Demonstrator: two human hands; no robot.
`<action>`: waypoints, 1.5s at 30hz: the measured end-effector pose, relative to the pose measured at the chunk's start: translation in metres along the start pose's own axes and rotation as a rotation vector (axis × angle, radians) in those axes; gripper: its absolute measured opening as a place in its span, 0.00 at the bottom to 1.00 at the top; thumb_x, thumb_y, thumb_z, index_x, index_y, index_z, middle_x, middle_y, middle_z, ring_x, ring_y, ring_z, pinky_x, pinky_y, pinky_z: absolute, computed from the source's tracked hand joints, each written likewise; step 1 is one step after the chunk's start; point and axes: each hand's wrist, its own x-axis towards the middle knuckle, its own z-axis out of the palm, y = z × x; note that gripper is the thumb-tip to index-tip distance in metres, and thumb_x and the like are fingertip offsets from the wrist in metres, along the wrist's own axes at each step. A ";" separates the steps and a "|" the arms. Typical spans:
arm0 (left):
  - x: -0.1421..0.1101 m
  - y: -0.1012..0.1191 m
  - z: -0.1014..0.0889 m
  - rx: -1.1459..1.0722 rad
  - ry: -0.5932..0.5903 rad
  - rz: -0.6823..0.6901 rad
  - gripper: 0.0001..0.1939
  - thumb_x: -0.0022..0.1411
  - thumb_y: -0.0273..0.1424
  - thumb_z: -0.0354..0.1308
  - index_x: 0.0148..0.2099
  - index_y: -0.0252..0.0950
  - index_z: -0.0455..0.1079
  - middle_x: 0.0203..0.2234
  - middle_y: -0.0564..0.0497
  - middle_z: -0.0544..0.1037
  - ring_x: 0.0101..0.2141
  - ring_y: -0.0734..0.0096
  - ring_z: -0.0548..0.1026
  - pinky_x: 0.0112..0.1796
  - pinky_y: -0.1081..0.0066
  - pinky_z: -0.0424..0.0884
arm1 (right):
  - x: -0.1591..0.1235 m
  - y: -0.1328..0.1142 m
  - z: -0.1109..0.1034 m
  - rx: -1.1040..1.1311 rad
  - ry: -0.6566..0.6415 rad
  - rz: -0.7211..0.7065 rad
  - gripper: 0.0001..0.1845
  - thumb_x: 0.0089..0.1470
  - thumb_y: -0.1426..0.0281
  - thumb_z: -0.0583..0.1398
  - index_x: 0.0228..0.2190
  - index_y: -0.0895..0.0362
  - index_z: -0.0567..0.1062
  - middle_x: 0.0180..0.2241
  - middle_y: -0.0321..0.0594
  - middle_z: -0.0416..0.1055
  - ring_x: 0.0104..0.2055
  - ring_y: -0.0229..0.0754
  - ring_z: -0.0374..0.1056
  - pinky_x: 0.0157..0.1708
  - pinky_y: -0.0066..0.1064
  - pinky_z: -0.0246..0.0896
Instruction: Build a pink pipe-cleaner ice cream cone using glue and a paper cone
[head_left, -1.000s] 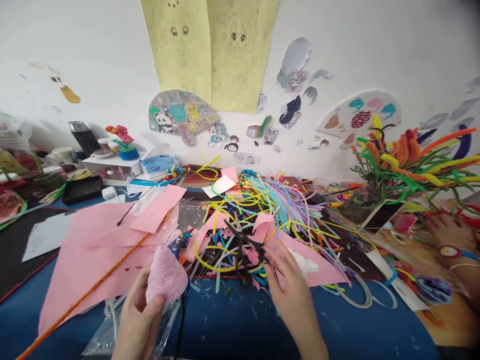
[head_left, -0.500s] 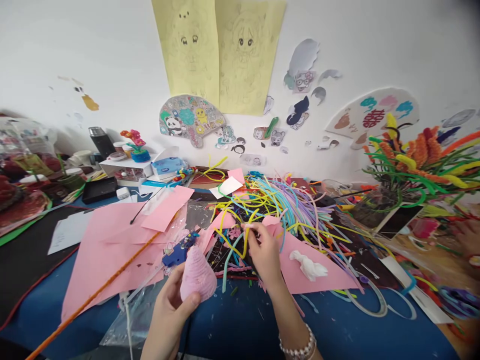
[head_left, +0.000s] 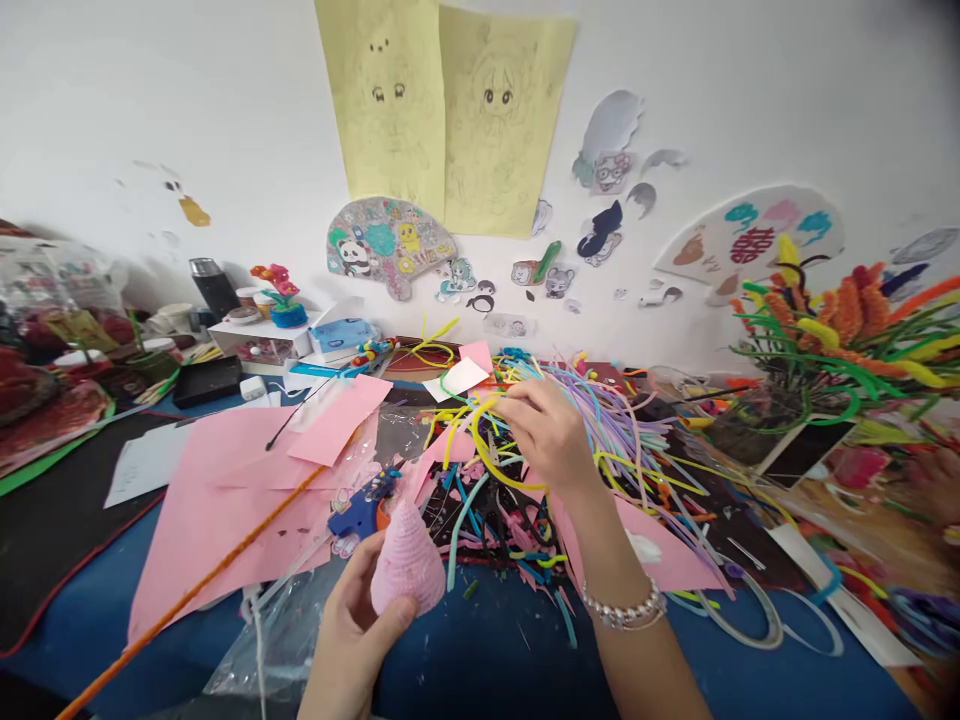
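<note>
Two closed grips — left hand [head_left: 360,620] around a pink cone [head_left: 407,562], right hand [head_left: 553,435] on a yellow strand [head_left: 478,445]

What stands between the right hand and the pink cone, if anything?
In this view, a curved yellow strip and a pale blue strip lie between the right hand and the cone. Depth is unclear, so they may not block it.

right hand [head_left: 553,430]: moved farther back | yellow pipe cleaner [head_left: 482,450]: shifted with it, now widely curved

Pink ridged cone [head_left: 410,562], tip up; yellow strand [head_left: 484,460] curved
</note>
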 end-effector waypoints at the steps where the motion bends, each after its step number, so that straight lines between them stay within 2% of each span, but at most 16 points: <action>1: 0.001 -0.001 -0.001 -0.006 0.010 0.007 0.31 0.40 0.44 0.76 0.47 0.38 0.77 0.41 0.48 0.83 0.43 0.55 0.79 0.41 0.68 0.76 | 0.002 0.003 -0.002 -0.068 -0.098 -0.017 0.15 0.63 0.74 0.54 0.34 0.50 0.81 0.34 0.39 0.75 0.37 0.41 0.70 0.37 0.31 0.62; 4: 0.006 -0.004 -0.006 -0.055 0.038 0.033 0.29 0.42 0.42 0.75 0.47 0.39 0.77 0.41 0.49 0.83 0.43 0.56 0.79 0.41 0.70 0.76 | 0.002 0.013 -0.009 -0.271 -0.316 0.006 0.15 0.59 0.79 0.59 0.27 0.52 0.81 0.28 0.35 0.76 0.29 0.39 0.70 0.28 0.29 0.58; 6: 0.008 -0.005 -0.007 -0.105 0.052 0.037 0.30 0.42 0.41 0.75 0.49 0.39 0.76 0.42 0.49 0.83 0.44 0.57 0.79 0.43 0.70 0.76 | -0.003 0.021 -0.016 -0.329 -0.305 0.065 0.14 0.58 0.78 0.60 0.24 0.53 0.80 0.26 0.37 0.77 0.27 0.41 0.71 0.27 0.31 0.57; 8: 0.006 -0.008 -0.006 -0.139 0.071 0.018 0.32 0.42 0.40 0.76 0.51 0.40 0.76 0.44 0.50 0.83 0.47 0.57 0.79 0.45 0.71 0.75 | -0.011 0.025 -0.026 -0.378 -0.262 0.116 0.12 0.61 0.75 0.58 0.29 0.54 0.81 0.30 0.40 0.80 0.32 0.46 0.73 0.30 0.33 0.60; 11: 0.000 -0.015 0.000 -0.166 0.105 -0.022 0.34 0.39 0.40 0.77 0.50 0.40 0.76 0.44 0.50 0.83 0.50 0.54 0.78 0.47 0.68 0.75 | -0.028 0.025 -0.042 -0.400 -0.137 0.193 0.13 0.65 0.69 0.54 0.40 0.56 0.79 0.39 0.44 0.81 0.41 0.50 0.74 0.38 0.38 0.64; 13: -0.005 -0.022 0.005 -0.170 0.097 -0.042 0.34 0.38 0.41 0.77 0.50 0.39 0.77 0.43 0.47 0.84 0.50 0.48 0.77 0.47 0.63 0.76 | -0.040 0.024 -0.048 -0.361 -0.012 0.273 0.15 0.66 0.66 0.53 0.42 0.56 0.78 0.40 0.44 0.80 0.43 0.50 0.75 0.42 0.39 0.66; 17: -0.009 -0.030 0.015 -0.163 0.030 -0.081 0.35 0.38 0.44 0.77 0.49 0.37 0.78 0.44 0.43 0.84 0.49 0.43 0.78 0.47 0.59 0.76 | -0.063 0.019 -0.049 -0.196 0.159 0.362 0.13 0.65 0.64 0.56 0.38 0.56 0.79 0.38 0.43 0.81 0.38 0.46 0.76 0.39 0.35 0.69; 20: -0.008 -0.029 0.022 -0.168 0.000 -0.096 0.35 0.37 0.46 0.77 0.47 0.35 0.79 0.43 0.41 0.84 0.48 0.43 0.78 0.47 0.58 0.76 | -0.079 0.004 -0.046 -0.107 0.370 0.437 0.12 0.63 0.63 0.59 0.37 0.56 0.79 0.30 0.40 0.80 0.29 0.41 0.75 0.30 0.30 0.69; 21: -0.008 -0.027 0.025 -0.168 -0.006 -0.093 0.34 0.38 0.47 0.76 0.46 0.35 0.79 0.42 0.41 0.84 0.48 0.43 0.78 0.47 0.58 0.76 | -0.086 -0.004 -0.045 -0.075 0.393 0.453 0.12 0.63 0.63 0.59 0.37 0.56 0.79 0.27 0.38 0.79 0.25 0.39 0.73 0.26 0.28 0.68; 24: -0.011 -0.024 0.033 -0.171 -0.055 -0.090 0.32 0.39 0.47 0.75 0.44 0.34 0.80 0.41 0.39 0.84 0.47 0.41 0.79 0.46 0.56 0.75 | -0.107 -0.033 -0.038 0.097 0.281 0.390 0.06 0.62 0.66 0.61 0.35 0.54 0.78 0.24 0.34 0.78 0.20 0.35 0.71 0.19 0.23 0.65; 26: -0.014 -0.024 0.037 -0.181 -0.097 -0.104 0.32 0.39 0.48 0.75 0.44 0.33 0.80 0.40 0.38 0.84 0.45 0.40 0.79 0.45 0.55 0.75 | -0.120 -0.051 -0.030 0.229 0.258 0.362 0.05 0.63 0.70 0.60 0.36 0.52 0.77 0.23 0.30 0.78 0.15 0.31 0.67 0.17 0.20 0.64; 29: -0.019 -0.025 0.040 -0.189 -0.118 -0.133 0.33 0.37 0.48 0.76 0.44 0.34 0.80 0.40 0.39 0.84 0.44 0.42 0.80 0.45 0.55 0.75 | -0.132 -0.067 -0.019 0.294 0.237 0.289 0.07 0.63 0.74 0.59 0.38 0.53 0.77 0.29 0.33 0.81 0.20 0.33 0.74 0.24 0.21 0.71; 31: -0.020 -0.026 0.040 -0.194 -0.117 -0.156 0.34 0.37 0.48 0.76 0.45 0.34 0.80 0.41 0.40 0.84 0.44 0.43 0.80 0.46 0.55 0.74 | -0.133 -0.070 -0.014 0.272 0.257 0.195 0.09 0.61 0.77 0.59 0.38 0.54 0.78 0.32 0.37 0.83 0.29 0.38 0.79 0.32 0.25 0.75; 33: -0.021 -0.027 0.039 -0.201 -0.127 -0.165 0.34 0.37 0.48 0.76 0.46 0.35 0.79 0.42 0.40 0.84 0.45 0.43 0.79 0.47 0.54 0.73 | -0.131 -0.070 -0.010 0.257 0.294 0.104 0.11 0.60 0.80 0.59 0.40 0.55 0.78 0.31 0.38 0.83 0.32 0.40 0.80 0.35 0.28 0.76; 37: -0.022 -0.025 0.040 -0.215 -0.158 -0.161 0.35 0.38 0.47 0.76 0.47 0.35 0.79 0.41 0.40 0.84 0.47 0.41 0.78 0.48 0.53 0.72 | -0.130 -0.066 -0.007 0.222 0.316 0.027 0.13 0.60 0.81 0.60 0.43 0.56 0.78 0.32 0.41 0.83 0.32 0.41 0.79 0.33 0.31 0.77; 45: -0.024 -0.022 0.038 -0.212 -0.221 -0.167 0.34 0.41 0.49 0.74 0.48 0.34 0.79 0.41 0.39 0.83 0.47 0.41 0.78 0.51 0.51 0.71 | -0.133 -0.063 -0.008 0.196 0.265 -0.054 0.13 0.61 0.82 0.57 0.41 0.57 0.79 0.33 0.43 0.82 0.34 0.39 0.79 0.32 0.30 0.74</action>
